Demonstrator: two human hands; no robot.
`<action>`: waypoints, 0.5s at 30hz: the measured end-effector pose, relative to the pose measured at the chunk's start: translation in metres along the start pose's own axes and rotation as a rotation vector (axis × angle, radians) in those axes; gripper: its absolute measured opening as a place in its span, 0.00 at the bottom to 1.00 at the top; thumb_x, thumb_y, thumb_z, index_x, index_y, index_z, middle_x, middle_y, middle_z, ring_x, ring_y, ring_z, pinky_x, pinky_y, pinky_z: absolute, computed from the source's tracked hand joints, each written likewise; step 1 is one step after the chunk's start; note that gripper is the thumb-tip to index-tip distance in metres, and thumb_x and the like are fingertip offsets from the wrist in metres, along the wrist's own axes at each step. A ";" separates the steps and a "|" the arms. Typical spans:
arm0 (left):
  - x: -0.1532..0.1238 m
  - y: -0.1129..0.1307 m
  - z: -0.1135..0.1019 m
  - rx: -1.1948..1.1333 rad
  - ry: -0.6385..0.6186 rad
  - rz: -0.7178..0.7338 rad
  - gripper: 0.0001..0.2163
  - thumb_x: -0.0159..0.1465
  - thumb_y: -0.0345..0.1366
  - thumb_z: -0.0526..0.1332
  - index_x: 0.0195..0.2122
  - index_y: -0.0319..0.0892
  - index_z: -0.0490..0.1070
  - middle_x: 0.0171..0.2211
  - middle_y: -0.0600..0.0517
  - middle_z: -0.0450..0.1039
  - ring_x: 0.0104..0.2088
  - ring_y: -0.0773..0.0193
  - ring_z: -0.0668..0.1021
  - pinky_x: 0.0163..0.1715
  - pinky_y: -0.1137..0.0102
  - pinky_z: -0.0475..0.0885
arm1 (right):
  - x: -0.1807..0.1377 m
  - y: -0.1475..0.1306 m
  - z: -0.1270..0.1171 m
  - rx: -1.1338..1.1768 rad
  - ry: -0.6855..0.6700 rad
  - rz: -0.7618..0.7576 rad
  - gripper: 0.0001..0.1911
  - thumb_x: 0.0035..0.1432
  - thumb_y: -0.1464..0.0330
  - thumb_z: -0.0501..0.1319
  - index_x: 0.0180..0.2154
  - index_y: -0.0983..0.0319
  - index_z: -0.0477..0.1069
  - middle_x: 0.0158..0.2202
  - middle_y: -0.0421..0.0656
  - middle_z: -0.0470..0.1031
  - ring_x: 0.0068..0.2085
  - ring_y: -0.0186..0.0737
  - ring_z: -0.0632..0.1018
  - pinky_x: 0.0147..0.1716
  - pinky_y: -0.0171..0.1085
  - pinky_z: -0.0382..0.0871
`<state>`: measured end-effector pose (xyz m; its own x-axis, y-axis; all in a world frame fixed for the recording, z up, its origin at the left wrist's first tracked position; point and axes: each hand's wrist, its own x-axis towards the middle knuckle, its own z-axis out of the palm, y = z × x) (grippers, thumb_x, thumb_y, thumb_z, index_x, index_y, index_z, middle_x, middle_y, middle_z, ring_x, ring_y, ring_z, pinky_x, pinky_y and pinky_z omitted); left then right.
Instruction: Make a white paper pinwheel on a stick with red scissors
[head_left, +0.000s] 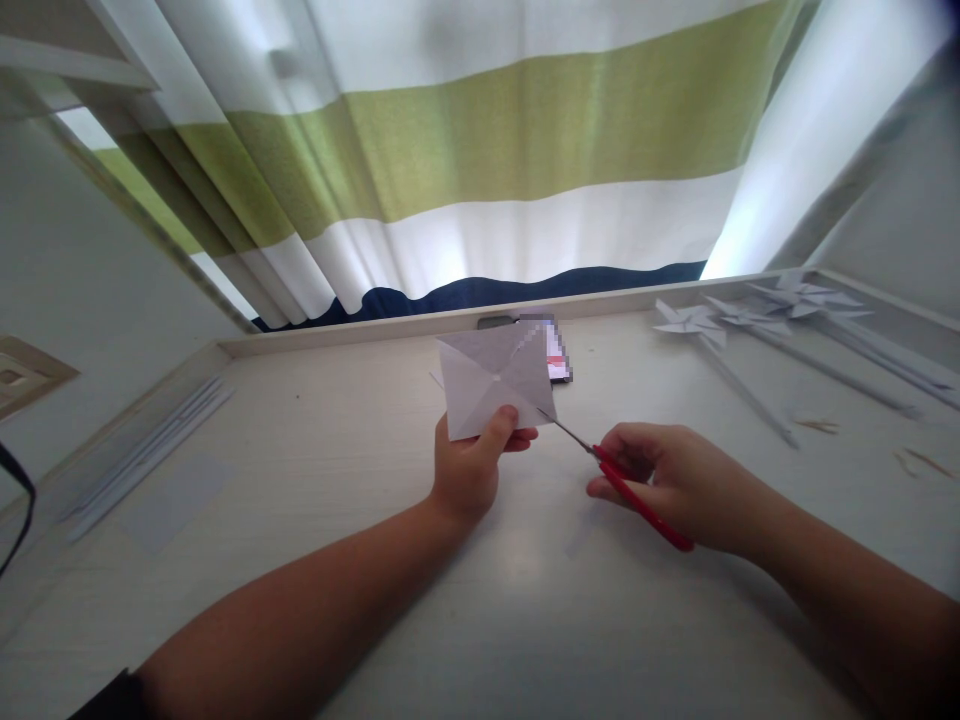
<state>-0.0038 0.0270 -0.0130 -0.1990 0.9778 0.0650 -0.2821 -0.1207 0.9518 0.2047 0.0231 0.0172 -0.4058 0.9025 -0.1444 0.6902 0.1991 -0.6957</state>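
Note:
My left hand [472,465] pinches the lower edge of a square white paper sheet [495,380] with diagonal creases, holding it upright above the desk. My right hand [667,480] grips red-handled scissors [637,495]. Their metal blades point up and left, with the tips at the paper's lower right corner. Both hands are closed on what they hold.
Several finished white paper pinwheels [750,320] on long sticks lie at the back right of the pale desk [525,600]. White paper strips [142,450] lie at the left. A small blurred object [559,355] sits behind the paper. A striped curtain [487,150] hangs beyond the desk.

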 end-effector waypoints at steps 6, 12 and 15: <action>0.000 -0.001 0.000 0.003 -0.010 0.001 0.14 0.54 0.41 0.68 0.36 0.35 0.75 0.26 0.49 0.77 0.25 0.63 0.80 0.23 0.74 0.76 | -0.002 0.000 0.000 -0.023 -0.022 0.006 0.17 0.51 0.53 0.64 0.29 0.60 0.70 0.24 0.40 0.73 0.25 0.37 0.71 0.25 0.36 0.64; -0.002 -0.001 0.000 -0.005 -0.017 0.001 0.14 0.55 0.41 0.68 0.36 0.34 0.75 0.26 0.49 0.77 0.24 0.65 0.80 0.23 0.76 0.76 | -0.002 0.001 0.002 0.045 -0.039 -0.004 0.18 0.51 0.53 0.64 0.27 0.60 0.69 0.22 0.38 0.70 0.24 0.35 0.68 0.24 0.34 0.63; -0.002 -0.001 0.000 -0.001 -0.016 -0.005 0.14 0.54 0.41 0.68 0.36 0.34 0.75 0.26 0.49 0.77 0.24 0.64 0.80 0.23 0.75 0.76 | -0.002 -0.001 0.003 0.056 -0.045 0.008 0.18 0.50 0.53 0.65 0.27 0.60 0.69 0.22 0.38 0.70 0.24 0.35 0.69 0.24 0.34 0.62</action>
<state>-0.0032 0.0256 -0.0142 -0.1822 0.9811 0.0656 -0.2838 -0.1163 0.9518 0.2030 0.0201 0.0157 -0.4281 0.8855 -0.1807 0.6591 0.1691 -0.7328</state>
